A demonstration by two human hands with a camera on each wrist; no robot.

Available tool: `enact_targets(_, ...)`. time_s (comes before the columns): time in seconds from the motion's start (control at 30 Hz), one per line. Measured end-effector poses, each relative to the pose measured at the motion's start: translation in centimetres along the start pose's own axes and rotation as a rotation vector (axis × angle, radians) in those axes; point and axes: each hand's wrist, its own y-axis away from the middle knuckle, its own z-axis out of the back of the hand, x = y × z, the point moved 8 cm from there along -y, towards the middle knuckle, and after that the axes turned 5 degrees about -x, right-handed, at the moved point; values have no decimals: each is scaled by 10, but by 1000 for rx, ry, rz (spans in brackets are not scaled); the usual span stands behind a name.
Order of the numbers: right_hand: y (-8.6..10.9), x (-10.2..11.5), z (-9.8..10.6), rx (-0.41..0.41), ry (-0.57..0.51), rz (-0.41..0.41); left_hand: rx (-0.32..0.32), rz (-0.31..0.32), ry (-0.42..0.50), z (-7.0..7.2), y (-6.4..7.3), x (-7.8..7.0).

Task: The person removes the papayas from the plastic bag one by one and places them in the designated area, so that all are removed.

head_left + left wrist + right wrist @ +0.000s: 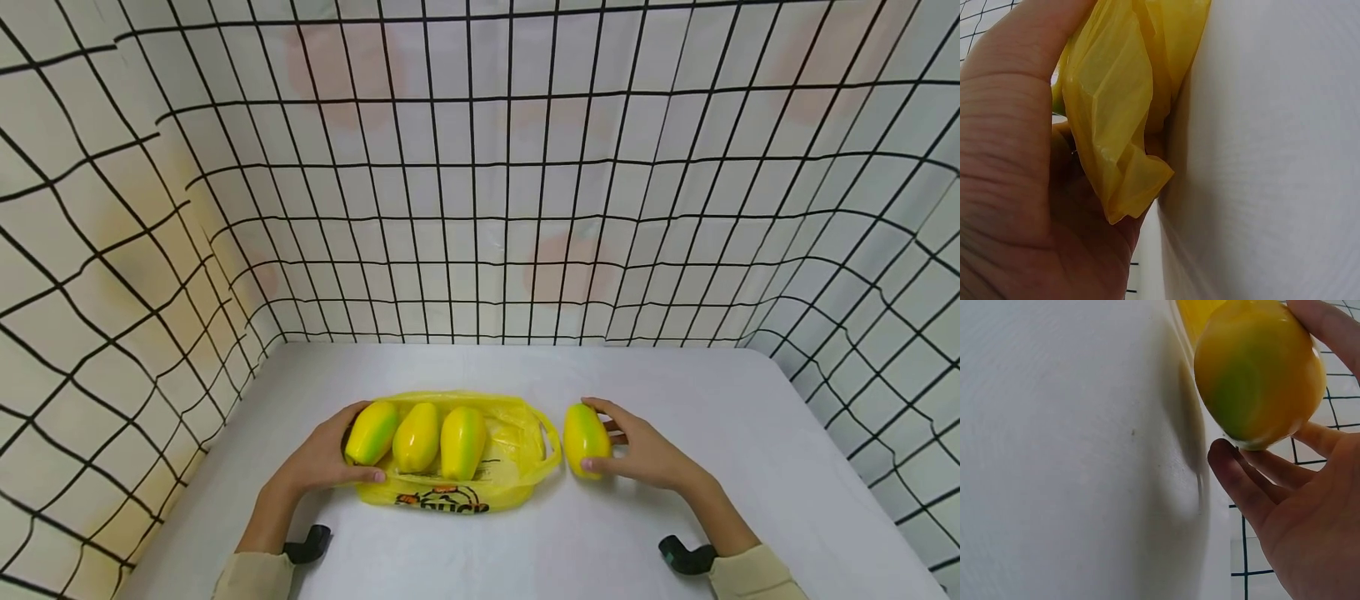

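Note:
A yellow plastic bag (521, 477) lies on its side with dark print along its front. Three glossy yellow papayas with green streaks rest in a row in it: a left one (372, 433), a middle one (417, 437) and a right one (462, 443). My left hand (330, 450) grips the bag's left end around the left papaya, thumb in front; crumpled plastic (1110, 106) fills its grasp in the left wrist view. To the right of the bag handles, my right hand (647, 450) holds another papaya (585, 440) between thumb and fingers, slightly off the table in the right wrist view.
Everything lies on a white table (585, 550). Black grid netting (510, 217) over pale sheets surrounds the back and both sides. A dark curved wrist mount (307, 545) sits by the left wrist, and a similar mount (686, 556) by the right.

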Motion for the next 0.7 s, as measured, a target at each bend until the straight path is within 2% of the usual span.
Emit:
enact_targets(0.5, 0, -6, -7, 19, 27, -8, 10, 4, -21, -2, 1, 0)
enact_targets(0.7, 1, -4, -7, 2, 38, 19, 4, 9, -24, -2, 0, 2)
